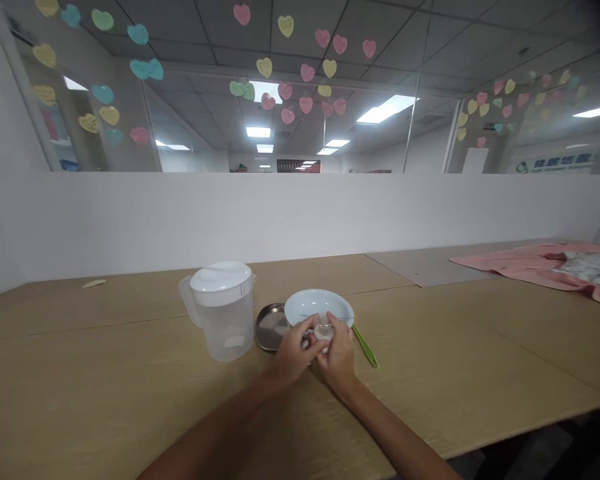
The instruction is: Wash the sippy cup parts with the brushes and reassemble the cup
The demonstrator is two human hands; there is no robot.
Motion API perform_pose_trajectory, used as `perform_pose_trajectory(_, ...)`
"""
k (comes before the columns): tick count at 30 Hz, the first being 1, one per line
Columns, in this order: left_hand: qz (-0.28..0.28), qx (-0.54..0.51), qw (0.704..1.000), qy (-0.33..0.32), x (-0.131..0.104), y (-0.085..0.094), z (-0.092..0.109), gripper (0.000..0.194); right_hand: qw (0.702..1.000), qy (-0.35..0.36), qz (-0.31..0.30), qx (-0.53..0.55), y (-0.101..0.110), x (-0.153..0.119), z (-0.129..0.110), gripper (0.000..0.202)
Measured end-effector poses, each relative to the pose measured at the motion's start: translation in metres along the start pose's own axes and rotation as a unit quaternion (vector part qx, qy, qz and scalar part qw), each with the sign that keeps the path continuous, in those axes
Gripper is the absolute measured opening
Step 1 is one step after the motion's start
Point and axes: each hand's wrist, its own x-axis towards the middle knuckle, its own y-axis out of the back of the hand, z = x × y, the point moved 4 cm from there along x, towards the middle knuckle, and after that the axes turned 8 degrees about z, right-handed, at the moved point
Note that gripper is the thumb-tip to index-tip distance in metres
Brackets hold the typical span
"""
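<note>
My left hand (297, 348) and my right hand (339, 348) are together at the near side of a pale blue bowl (300, 303). Between them they hold a small clear container (323, 329) with a whitish part, its details too small to make out. The fingers of both hands are wrapped round it. Left of the bowl lies a round metal tin (269, 331), close to my left hand. A green handle (366, 348) sticks out from the bowl's right side onto the table.
A translucent pitcher with a white lid (227, 320) stands left of the tin. A pink cloth (520, 262) lies at the far right of the table (460, 360). A white wall (220, 217) with glass above borders the back. A small flat yellowish piece (94, 283) lies at the back left.
</note>
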Motion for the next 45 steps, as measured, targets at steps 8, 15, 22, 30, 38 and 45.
perform_pose_trajectory(8, 0.043, -0.024, 0.997, -0.058, -0.033, -0.014, -0.018, 0.059, 0.997, 0.038, -0.059, 0.029, 0.008, 0.001, 0.013, 0.06)
perform_pose_trajectory(15, 0.027, -0.039, 0.998, -0.042, -0.023, -0.019, -0.028, 0.071, 0.982, -0.106, -0.086, 0.128, 0.015, 0.008, 0.023, 0.049)
perform_pose_trajectory(22, 0.042, 0.011, 0.998, -0.056, -0.023, -0.024, -0.033, 0.072, 0.971, -0.181, -0.075, 0.136, 0.011, 0.004, 0.032, 0.048)
perform_pose_trajectory(30, 0.049, 0.019, 0.997, -0.061, -0.031, -0.028, -0.033, 0.074, 0.99, -0.046, -0.068, 0.118, 0.021, 0.007, 0.025, 0.051)
perform_pose_trajectory(38, 0.043, 0.004, 0.996, -0.077, -0.029, -0.027, -0.022, 0.066, 0.994, -0.038, 0.014, 0.106, 0.027, 0.003, 0.024, 0.054)
perform_pose_trajectory(45, 0.02, -0.011, 0.997, -0.074, -0.03, -0.028, -0.014, 0.064, 0.971, 0.143, 0.059, 0.185, 0.041, 0.01, 0.01, 0.049)
